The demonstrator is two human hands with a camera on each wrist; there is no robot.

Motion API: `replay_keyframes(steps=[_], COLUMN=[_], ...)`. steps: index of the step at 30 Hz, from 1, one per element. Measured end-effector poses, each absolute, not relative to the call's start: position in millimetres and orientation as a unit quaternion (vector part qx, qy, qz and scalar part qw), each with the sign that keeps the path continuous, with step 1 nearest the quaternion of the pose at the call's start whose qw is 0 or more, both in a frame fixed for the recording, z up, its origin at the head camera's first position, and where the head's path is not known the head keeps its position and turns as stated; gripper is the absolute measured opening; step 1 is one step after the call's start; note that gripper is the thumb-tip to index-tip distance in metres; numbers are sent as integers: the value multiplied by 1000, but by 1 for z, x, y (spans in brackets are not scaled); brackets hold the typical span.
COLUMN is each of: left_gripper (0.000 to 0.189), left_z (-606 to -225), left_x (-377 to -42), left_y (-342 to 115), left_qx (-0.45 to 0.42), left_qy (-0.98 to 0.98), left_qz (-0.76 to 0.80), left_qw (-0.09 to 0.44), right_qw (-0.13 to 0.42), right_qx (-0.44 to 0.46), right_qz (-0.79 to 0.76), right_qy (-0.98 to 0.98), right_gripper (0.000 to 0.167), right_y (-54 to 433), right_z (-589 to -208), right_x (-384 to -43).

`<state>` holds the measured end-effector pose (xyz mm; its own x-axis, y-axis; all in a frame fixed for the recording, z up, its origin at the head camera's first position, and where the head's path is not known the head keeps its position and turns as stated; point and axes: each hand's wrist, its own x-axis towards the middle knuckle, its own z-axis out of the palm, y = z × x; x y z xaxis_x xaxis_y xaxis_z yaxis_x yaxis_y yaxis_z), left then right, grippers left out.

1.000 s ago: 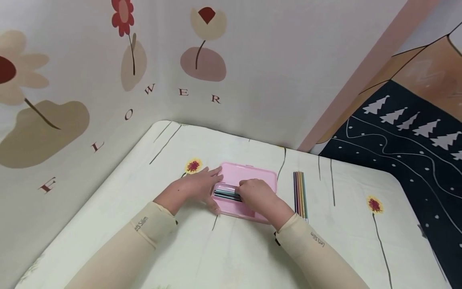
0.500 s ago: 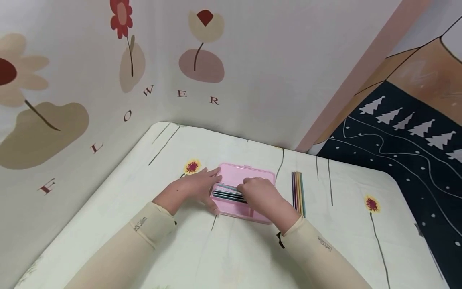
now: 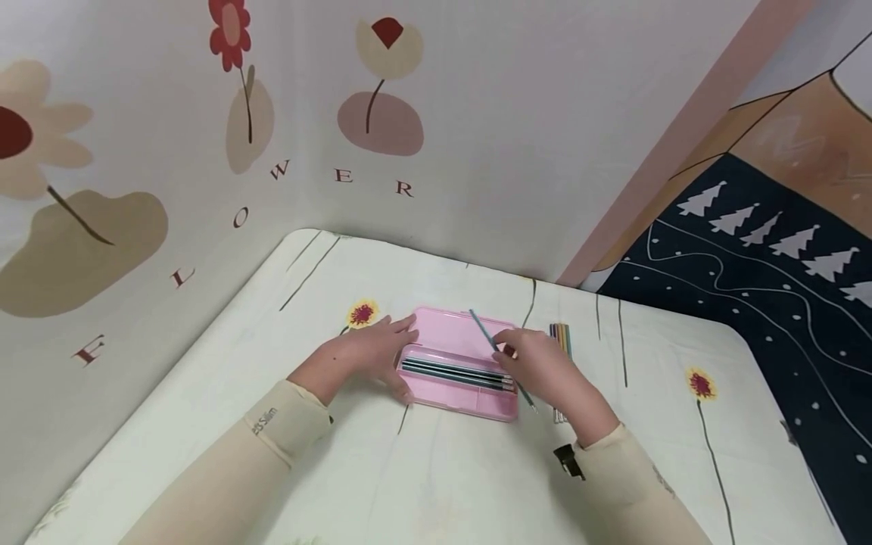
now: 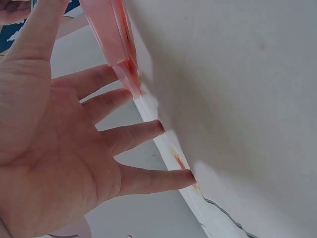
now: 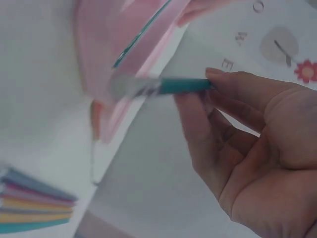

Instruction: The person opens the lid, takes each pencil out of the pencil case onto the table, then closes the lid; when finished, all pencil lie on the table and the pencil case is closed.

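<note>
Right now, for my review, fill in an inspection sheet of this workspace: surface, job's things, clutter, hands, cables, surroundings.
Surface: white table with flower print.
Job's things: pink case, open; dark pencils lying in it; teal pencil held slanted; coloured pencils in a row right of the case, partly hidden by an arm.
Clutter: nothing seen.
Hands: left hand spread, touching the case's left end; right hand pinching the teal pencil.
Cables: nothing seen.
Surroundings: pale wall with flowers and letters; dark panel with white trees at right.

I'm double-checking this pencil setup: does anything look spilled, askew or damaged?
Nothing stands out. The pink case lies open, the pencils inside it roughly parallel, the coloured pencils grouped beside it. One teal pencil slants, but only because the right hand holds it.
</note>
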<state>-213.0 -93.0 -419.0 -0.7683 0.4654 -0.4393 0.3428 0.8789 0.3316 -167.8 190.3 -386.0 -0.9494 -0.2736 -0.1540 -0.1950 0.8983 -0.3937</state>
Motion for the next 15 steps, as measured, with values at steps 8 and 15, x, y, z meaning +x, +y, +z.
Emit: replay_keyframes(steps=[8,15], left_gripper=[122,121], left_z=[-422,-423], left_x=[-214,-214], left_y=[-94,-94], left_qx=[217,217], left_qy=[934,934], left_qz=[113,111], left_qw=[261,260], right_qw=[150,158], right_qx=[-21,37], right_qz=[-322,-339], right_qy=[934,927], right_gripper=[40,42], right_y=[239,278], right_z=[-393,-396], right_x=[-167,-170])
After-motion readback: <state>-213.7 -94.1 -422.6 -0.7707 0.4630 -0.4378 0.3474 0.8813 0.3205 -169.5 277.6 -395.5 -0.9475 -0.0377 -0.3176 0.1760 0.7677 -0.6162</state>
